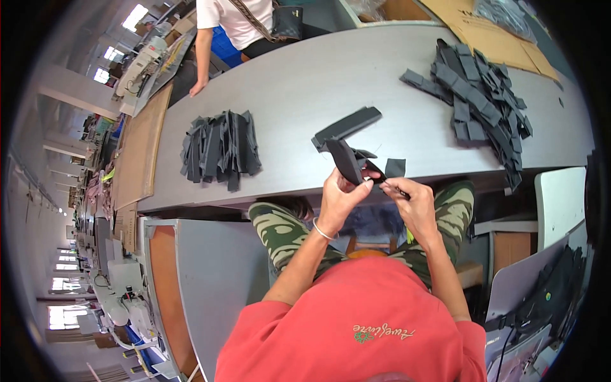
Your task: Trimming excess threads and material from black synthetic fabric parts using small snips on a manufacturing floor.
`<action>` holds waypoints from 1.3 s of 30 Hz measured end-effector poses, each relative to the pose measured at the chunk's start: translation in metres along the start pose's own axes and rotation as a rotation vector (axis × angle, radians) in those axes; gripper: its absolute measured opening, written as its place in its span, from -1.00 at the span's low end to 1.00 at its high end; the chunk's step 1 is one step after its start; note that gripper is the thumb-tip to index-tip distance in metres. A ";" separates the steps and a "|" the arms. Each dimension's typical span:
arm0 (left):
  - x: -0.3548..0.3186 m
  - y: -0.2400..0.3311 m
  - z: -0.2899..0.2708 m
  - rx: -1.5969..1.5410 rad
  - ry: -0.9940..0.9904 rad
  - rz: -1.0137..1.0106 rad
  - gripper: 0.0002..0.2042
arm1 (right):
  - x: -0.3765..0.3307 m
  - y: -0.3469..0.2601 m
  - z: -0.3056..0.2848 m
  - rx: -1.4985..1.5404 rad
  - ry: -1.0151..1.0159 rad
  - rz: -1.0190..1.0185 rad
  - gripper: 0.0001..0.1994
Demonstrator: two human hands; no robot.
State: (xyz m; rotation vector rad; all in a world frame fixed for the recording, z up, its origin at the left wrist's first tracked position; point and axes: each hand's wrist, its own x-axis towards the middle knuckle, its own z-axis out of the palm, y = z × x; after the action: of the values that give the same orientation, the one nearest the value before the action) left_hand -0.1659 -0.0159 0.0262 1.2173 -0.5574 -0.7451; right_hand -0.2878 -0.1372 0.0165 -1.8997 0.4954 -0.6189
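Observation:
Just past the table's near edge, my left hand (341, 198) is closed around a dark grey fabric strip (344, 162), which is folded and stands up from the fingers. My right hand (415, 205) pinches the strip's lower end close to the left thumb. A small dark thing also shows between the right fingers, too small to name. Right beyond my hands, another folded dark strip (349, 127) lies on the table. A small square dark piece (396, 167) lies near the edge, beyond my right hand.
On the grey table (305, 83), a neat pile of dark strips (221, 148) lies left and a larger tangled heap (474, 95) lies right. Cardboard (490, 32) covers the far right corner. Across the table, a person's hand (198, 88) rests near the edge. Sewing machines (141, 67) stand left.

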 end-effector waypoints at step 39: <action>-0.005 -0.010 0.002 0.232 0.201 0.248 -0.63 | -0.003 -0.027 -0.006 -0.396 0.208 -0.190 -0.87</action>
State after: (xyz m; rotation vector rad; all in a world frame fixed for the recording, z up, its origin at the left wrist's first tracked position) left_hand -0.1724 -0.0150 0.0174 1.3881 -0.6265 -0.3502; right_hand -0.2923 -0.1294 0.0431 -2.2865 0.6096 -0.9017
